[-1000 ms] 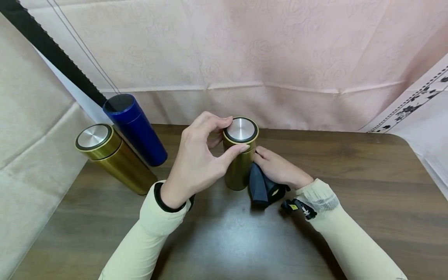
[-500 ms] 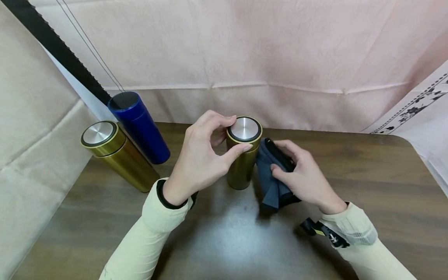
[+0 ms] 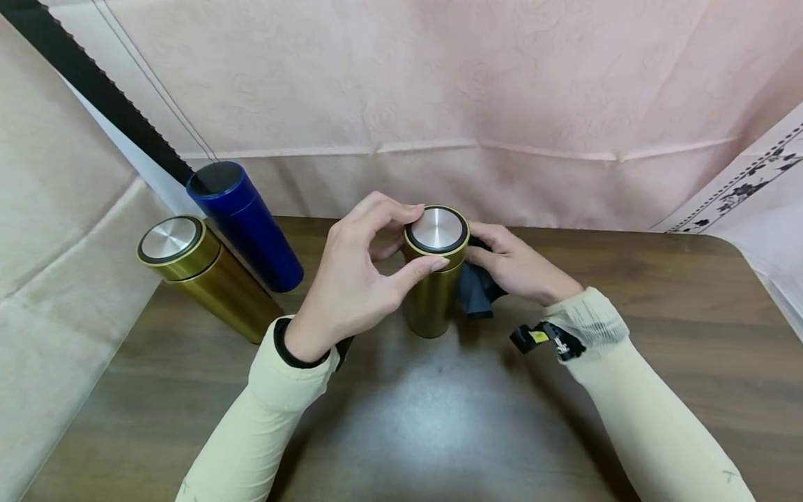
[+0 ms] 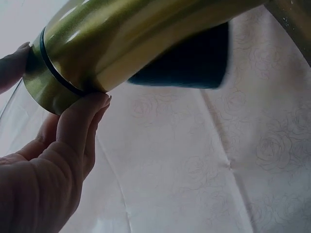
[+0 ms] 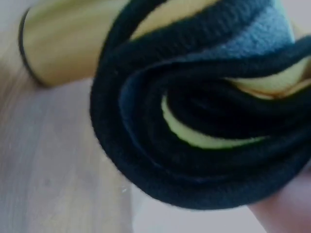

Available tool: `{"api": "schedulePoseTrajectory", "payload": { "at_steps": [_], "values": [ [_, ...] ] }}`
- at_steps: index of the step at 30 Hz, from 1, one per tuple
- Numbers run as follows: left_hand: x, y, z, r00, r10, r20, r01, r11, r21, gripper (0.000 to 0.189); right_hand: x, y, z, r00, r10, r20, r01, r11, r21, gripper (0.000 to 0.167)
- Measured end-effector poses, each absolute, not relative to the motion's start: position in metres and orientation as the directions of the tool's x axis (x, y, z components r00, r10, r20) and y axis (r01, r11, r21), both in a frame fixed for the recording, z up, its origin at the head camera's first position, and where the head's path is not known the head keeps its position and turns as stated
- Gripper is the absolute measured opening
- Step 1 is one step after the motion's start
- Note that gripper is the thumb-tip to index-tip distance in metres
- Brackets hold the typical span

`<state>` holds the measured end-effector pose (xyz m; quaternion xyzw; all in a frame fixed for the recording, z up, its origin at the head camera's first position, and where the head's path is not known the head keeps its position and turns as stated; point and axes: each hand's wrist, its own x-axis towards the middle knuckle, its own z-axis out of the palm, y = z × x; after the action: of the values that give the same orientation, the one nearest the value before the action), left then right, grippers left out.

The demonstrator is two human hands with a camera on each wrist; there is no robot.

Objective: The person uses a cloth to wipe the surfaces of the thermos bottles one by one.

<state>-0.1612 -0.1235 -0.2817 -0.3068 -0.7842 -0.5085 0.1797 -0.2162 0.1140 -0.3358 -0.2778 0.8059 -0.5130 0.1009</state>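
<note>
A gold thermos bottle point(image 3: 429, 300) with a brushed silver lid top stands upright on the table in the head view. My left hand point(image 3: 357, 279) grips it by the lid, thumb in front and fingers behind; the left wrist view shows fingertips at the dark seam below the lid point(image 4: 53, 85). My right hand point(image 3: 517, 261) holds a folded dark grey-blue cloth point(image 3: 477, 289) against the bottle's right side. In the right wrist view the cloth point(image 5: 194, 179) appears as rolled layers with black edging, the bottle behind it. Part of the cloth is hidden behind bottle and hand.
A second gold thermos point(image 3: 213, 279) and a blue bottle point(image 3: 251, 223) stand side by side at the left. The wooden table point(image 3: 401, 432) ends at a pink-white cloth wall point(image 3: 439, 104) behind the bottles. A black strip point(image 3: 100, 90) runs down the upper left corner.
My right hand drew the cloth away to the right of the bottle, then brought it back in, now higher and farther behind its right side. My left hand keeps its grip on the lid.
</note>
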Motion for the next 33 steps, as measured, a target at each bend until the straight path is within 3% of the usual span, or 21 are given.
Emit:
{"api": "schedulePoseTrajectory", "payload": {
  "at_steps": [4, 9, 17, 22, 28, 33],
  "values": [
    [-0.16, -0.128, -0.281, -0.748, 0.297, 0.593, 0.663, 0.293, 0.69, 0.04, -0.23, 0.104, -0.353, -0.789, -0.614, -0.02, -0.347, 0.473, -0.81, 0.029],
    [-0.158, -0.129, -0.28, -0.752, 0.305, 0.584, 0.658, 0.298, 0.692, 0.04, -0.23, 0.1, -0.369, -0.773, -0.62, -0.135, -0.364, 0.607, -0.706, 0.038],
    [-0.157, -0.129, -0.278, -0.759, 0.348, 0.551, 0.644, 0.277, 0.713, 0.044, -0.218, 0.113, -0.368, -0.779, -0.624, -0.063, -0.397, 0.568, -0.721, 0.034],
    [-0.156, -0.126, -0.277, -0.749, 0.378, 0.544, 0.651, 0.273, 0.708, 0.044, -0.211, 0.136, -0.363, -0.767, -0.64, 0.051, -0.449, 0.479, -0.754, 0.037],
    [-0.156, -0.124, -0.275, -0.74, 0.394, 0.545, 0.659, 0.262, 0.705, 0.045, -0.202, 0.153, -0.325, -0.831, -0.543, 0.118, -0.384, 0.407, -0.829, 0.05],
    [-0.157, -0.127, -0.276, -0.745, 0.397, 0.536, 0.655, 0.279, 0.702, 0.045, -0.218, 0.137, -0.306, -0.762, -0.637, 0.115, -0.451, 0.394, -0.801, 0.048]
  ]
}}
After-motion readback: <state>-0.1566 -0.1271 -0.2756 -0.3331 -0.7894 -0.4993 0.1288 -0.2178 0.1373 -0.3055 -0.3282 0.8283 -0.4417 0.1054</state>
